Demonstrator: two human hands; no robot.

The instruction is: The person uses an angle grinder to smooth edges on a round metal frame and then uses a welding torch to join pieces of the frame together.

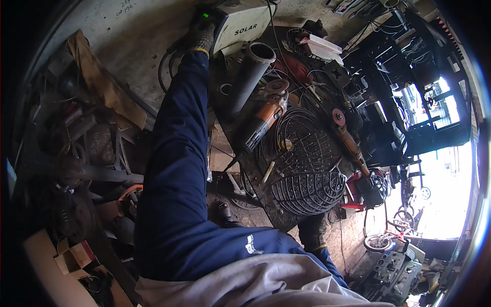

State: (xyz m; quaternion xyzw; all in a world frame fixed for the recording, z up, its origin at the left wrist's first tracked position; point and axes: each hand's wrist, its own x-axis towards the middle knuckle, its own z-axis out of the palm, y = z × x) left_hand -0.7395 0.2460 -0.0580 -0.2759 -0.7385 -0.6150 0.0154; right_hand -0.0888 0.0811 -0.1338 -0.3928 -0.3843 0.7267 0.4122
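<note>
in the head view, the landmark is the dark work table (257, 176), crowded with metal gear. the person's left hand (201, 39), in a knitted glove with a yellow cuff, is at the far end of the table, up against the front of a pale box-shaped machine (244, 26) with a small green display (205, 15). the fingers are lost in shadow there, so i cannot tell whether they are spread or pinching anything. the right hand (312, 230), gloved too, is just beside the table's near corner (dark glove on dark edge, so whether it touches is unclear), and i cannot tell its grip either.

on the table's far part, near the machine, a grey pipe (249, 77) has its open end up. an orange grinder (268, 113) lies beside it, further along the table. coiled wire (302, 113) spreads over the table's middle, a curved wire grille (309, 192) rests at the near end, and a second grinder (351, 145) lies along the right side.
</note>
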